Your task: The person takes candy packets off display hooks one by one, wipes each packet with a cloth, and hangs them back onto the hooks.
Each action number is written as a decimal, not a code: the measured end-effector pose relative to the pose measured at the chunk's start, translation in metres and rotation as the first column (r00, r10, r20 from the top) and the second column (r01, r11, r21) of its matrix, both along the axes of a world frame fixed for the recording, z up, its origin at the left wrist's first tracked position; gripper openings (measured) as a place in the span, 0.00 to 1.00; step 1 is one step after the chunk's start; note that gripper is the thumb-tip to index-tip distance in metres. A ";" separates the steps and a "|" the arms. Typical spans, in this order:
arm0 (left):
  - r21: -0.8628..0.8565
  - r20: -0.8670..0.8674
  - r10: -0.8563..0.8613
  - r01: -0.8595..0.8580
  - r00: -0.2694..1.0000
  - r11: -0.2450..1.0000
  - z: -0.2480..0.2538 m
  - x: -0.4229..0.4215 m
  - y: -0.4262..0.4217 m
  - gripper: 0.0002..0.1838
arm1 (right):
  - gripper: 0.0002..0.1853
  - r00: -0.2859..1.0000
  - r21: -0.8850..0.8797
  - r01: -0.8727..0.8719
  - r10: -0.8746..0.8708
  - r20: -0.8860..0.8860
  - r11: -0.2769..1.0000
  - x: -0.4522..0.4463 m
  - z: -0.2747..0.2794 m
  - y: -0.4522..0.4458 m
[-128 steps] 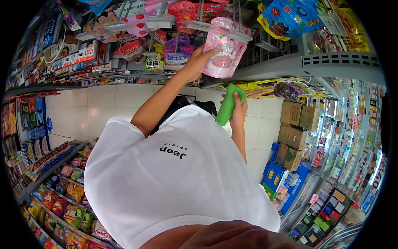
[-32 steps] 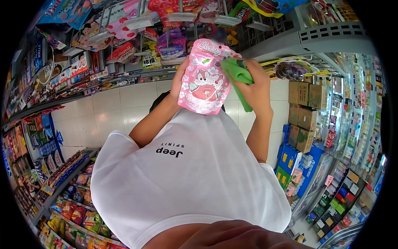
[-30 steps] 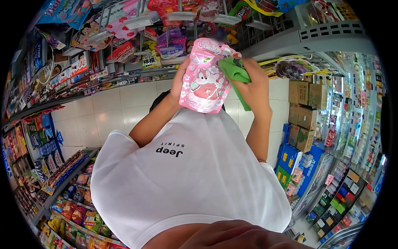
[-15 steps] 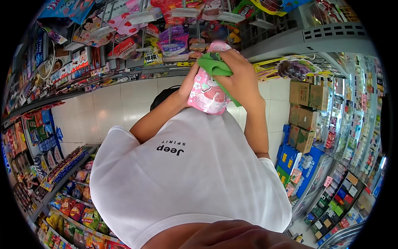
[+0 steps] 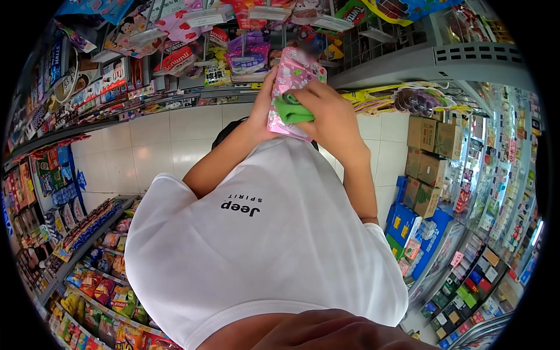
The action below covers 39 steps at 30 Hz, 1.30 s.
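My left hand [image 5: 263, 111] grips a pink candy pouch [image 5: 296, 69] by its left edge, holding it upright in front of my chest. The pouch carries a pale floral or cartoon print, and its lower edge is close to my white shirt [image 5: 262, 256]. My right hand [image 5: 333, 119] is closed on a bunched green cloth [image 5: 293, 109], pressed against the middle of the pouch's front. Both the cloth and the right fingers cover part of the print. The left fingertips are mostly hidden behind the pouch.
Hanging candy packets [image 5: 248, 55] fill the rack just ahead. A grey shelf beam [image 5: 420, 61] juts out at the right. Cardboard boxes [image 5: 424, 166] are stacked on the right, and snack shelves [image 5: 105, 280] stand at the lower left. Tiled floor [image 5: 151, 149] shows below.
The pouch has turned and tilted in my left hand, its lower end shifting up. My right hand has wiped the cloth down from the pouch's upper part to its middle.
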<state>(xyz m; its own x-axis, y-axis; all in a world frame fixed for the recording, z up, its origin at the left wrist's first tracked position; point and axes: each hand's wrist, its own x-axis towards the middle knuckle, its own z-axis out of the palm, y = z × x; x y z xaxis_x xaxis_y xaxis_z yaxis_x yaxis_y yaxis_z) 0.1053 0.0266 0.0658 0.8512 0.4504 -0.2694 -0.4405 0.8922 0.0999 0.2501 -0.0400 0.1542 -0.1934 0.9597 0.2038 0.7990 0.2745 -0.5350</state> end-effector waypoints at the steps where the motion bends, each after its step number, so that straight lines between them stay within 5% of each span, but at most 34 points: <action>1: 0.003 -0.033 0.017 -0.017 0.999 1.000 0.003 0.000 0.000 0.36 | 0.18 0.999 -0.049 -0.048 0.047 -0.023 0.998 -0.001 0.002 -0.003; 8: -0.040 -0.010 0.064 -0.064 0.998 0.997 -0.012 0.003 -0.001 0.37 | 0.21 0.966 -0.166 -0.249 0.233 -0.111 0.954 0.007 0.006 -0.006; 11: -0.004 0.001 0.060 -0.060 0.998 0.998 -0.009 0.002 -0.001 0.36 | 0.19 0.979 -0.099 -0.181 0.170 -0.114 0.978 0.006 0.000 -0.004; 14: 0.060 -0.022 0.034 -0.032 0.999 0.998 0.003 -0.001 -0.005 0.35 | 0.21 0.988 0.101 0.110 -0.098 -0.119 0.989 0.018 -0.022 0.012; 19: 0.083 -0.007 0.030 -0.029 1.000 0.996 0.007 0.000 -0.007 0.36 | 0.22 0.934 0.149 0.330 -0.300 -0.195 0.932 0.028 -0.034 0.024; 25: -0.002 0.035 0.076 -0.076 0.997 0.997 0.001 -0.008 0.000 0.36 | 0.21 0.982 0.026 0.030 -0.025 -0.189 0.999 0.004 -0.019 -0.004; 32: -0.050 0.041 0.078 -0.076 0.996 0.996 -0.006 -0.009 0.002 0.34 | 0.23 0.958 -0.028 -0.121 0.109 -0.264 0.992 0.001 -0.016 -0.016; 39: 0.032 0.010 0.052 -0.052 0.999 0.998 0.002 -0.005 -0.002 0.34 | 0.21 0.865 0.120 0.469 -0.428 -0.262 0.875 0.031 -0.041 0.010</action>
<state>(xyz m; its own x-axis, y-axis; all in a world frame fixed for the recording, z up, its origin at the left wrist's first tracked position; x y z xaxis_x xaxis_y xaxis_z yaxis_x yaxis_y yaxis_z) 0.0999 0.0249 0.0676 0.8289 0.5024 -0.2459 -0.4871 0.8645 0.1242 0.2815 -0.0304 0.1133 0.3196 0.8762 0.3607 0.7245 0.0194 -0.6890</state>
